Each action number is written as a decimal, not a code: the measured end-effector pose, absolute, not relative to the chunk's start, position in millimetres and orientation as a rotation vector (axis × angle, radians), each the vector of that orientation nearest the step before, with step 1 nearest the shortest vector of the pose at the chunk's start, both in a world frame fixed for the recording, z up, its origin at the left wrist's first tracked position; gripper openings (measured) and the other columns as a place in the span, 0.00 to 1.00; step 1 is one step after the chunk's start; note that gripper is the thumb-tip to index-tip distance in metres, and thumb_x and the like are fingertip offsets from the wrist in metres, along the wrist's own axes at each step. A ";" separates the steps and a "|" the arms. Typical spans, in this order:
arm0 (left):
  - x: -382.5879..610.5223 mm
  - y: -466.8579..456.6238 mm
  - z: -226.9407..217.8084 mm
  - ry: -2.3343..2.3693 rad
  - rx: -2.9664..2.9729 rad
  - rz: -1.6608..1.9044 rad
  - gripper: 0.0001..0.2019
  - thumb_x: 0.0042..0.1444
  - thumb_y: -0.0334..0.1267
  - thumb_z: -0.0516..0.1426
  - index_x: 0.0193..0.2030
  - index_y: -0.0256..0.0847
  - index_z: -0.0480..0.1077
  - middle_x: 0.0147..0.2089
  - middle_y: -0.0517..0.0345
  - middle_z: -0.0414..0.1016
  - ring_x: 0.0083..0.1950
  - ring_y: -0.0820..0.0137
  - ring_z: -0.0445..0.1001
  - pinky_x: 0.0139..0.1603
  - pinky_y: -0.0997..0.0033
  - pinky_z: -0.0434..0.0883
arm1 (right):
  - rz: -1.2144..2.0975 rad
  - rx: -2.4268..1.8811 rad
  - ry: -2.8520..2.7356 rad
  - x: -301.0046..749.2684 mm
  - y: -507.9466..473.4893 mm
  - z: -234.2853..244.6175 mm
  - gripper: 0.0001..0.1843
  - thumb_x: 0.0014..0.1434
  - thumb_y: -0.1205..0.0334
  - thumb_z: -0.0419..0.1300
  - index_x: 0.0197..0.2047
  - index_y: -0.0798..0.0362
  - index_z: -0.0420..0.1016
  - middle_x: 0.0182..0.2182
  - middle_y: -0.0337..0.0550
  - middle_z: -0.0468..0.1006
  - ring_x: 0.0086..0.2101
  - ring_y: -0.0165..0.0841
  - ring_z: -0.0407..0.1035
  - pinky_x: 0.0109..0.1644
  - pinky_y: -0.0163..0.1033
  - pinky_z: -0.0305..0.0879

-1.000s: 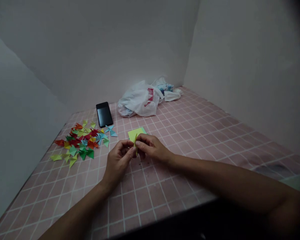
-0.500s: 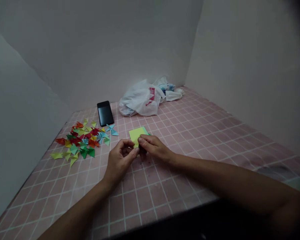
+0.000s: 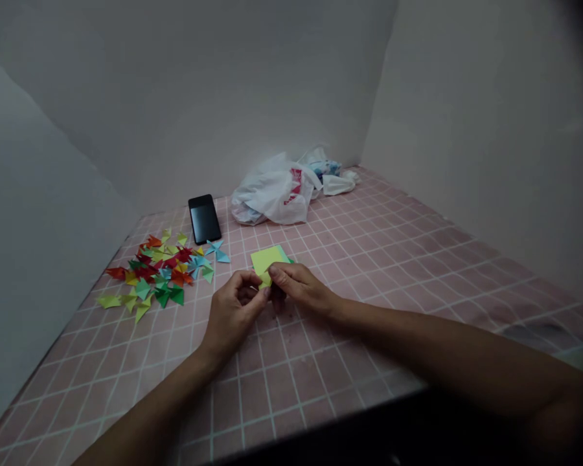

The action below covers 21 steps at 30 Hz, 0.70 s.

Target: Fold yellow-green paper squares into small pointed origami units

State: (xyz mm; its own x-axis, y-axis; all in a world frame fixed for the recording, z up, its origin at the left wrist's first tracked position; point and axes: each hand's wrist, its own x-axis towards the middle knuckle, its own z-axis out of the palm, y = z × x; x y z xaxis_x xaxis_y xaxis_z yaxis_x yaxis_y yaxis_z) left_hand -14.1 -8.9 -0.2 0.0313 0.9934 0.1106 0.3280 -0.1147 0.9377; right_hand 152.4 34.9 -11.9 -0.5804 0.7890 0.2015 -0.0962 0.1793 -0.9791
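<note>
Between my two hands is a small yellow piece of paper, mostly covered by fingers. My left hand pinches its left side with thumb and fingers. From the right, my right hand has its thumb pressed on the paper, its other fingers curled beneath. Just behind the hands lies a stack of square paper, yellow on top with green and pale blue edges showing. To the left spreads a pile of folded paper pieces in red, orange, yellow, green and blue.
A black phone lies behind the folded pieces. White plastic bags sit at the back by the wall. The pink checked tablecloth covers the surface, with walls at the left, back and right.
Hardly anything differs. My right thumb and fingers have shifted very slightly on the yellow paper; both hands stay in the same place.
</note>
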 end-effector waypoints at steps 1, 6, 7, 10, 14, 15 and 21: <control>-14.3 -8.8 -0.8 1.388 1.552 1.112 0.12 0.55 0.45 0.62 0.39 0.40 0.68 0.32 0.59 0.74 0.32 0.68 0.76 0.34 0.68 0.72 | 1.506 -0.655 -1.704 152.3 34.9 -11.8 0.28 0.67 0.38 0.48 0.30 0.54 0.67 0.21 0.38 0.71 0.20 0.26 0.67 0.23 0.32 0.62; -14.6 -8.2 -2.2 1.389 1.584 1.106 0.13 0.53 0.43 0.64 0.39 0.41 0.68 0.32 0.60 0.74 0.31 0.69 0.76 0.33 0.69 0.72 | 1.476 -0.684 -1.720 153.0 34.8 -12.2 0.29 0.68 0.37 0.47 0.30 0.54 0.67 0.20 0.38 0.71 0.20 0.27 0.67 0.24 0.32 0.62; -14.4 -8.1 -1.9 1.393 1.601 1.103 0.12 0.52 0.42 0.64 0.39 0.41 0.68 0.32 0.61 0.74 0.31 0.69 0.76 0.32 0.70 0.72 | 1.469 -0.692 -1.727 153.0 35.0 -12.6 0.29 0.68 0.37 0.47 0.30 0.54 0.67 0.19 0.38 0.70 0.21 0.27 0.68 0.24 0.32 0.62; -13.6 -7.9 -1.2 1.408 1.634 1.101 0.10 0.54 0.41 0.63 0.39 0.40 0.68 0.34 0.60 0.74 0.31 0.70 0.77 0.32 0.70 0.72 | 1.475 -0.707 -1.731 152.8 35.8 -14.2 0.30 0.68 0.36 0.46 0.30 0.54 0.67 0.19 0.38 0.71 0.20 0.28 0.68 0.23 0.32 0.61; -14.0 -8.0 -2.3 1.417 1.668 1.095 0.10 0.54 0.41 0.62 0.39 0.40 0.68 0.34 0.59 0.75 0.31 0.70 0.77 0.32 0.70 0.73 | 1.481 -0.716 -1.708 151.6 36.1 -15.7 0.31 0.67 0.34 0.46 0.30 0.54 0.67 0.18 0.37 0.71 0.19 0.28 0.68 0.22 0.32 0.61; -14.2 -8.0 -2.8 1.418 1.687 1.088 0.10 0.54 0.40 0.62 0.39 0.41 0.68 0.35 0.59 0.75 0.31 0.69 0.77 0.32 0.70 0.73 | 1.487 -0.715 -1.699 151.4 36.1 -16.0 0.31 0.66 0.34 0.47 0.30 0.54 0.67 0.18 0.37 0.70 0.19 0.28 0.68 0.22 0.32 0.61; -14.8 -6.9 -4.7 1.455 1.796 1.056 0.07 0.57 0.37 0.60 0.41 0.41 0.69 0.37 0.58 0.76 0.32 0.70 0.78 0.34 0.69 0.73 | 1.532 -0.709 -1.669 150.2 36.9 -17.6 0.31 0.65 0.33 0.47 0.31 0.54 0.67 0.17 0.37 0.70 0.18 0.28 0.68 0.21 0.31 0.62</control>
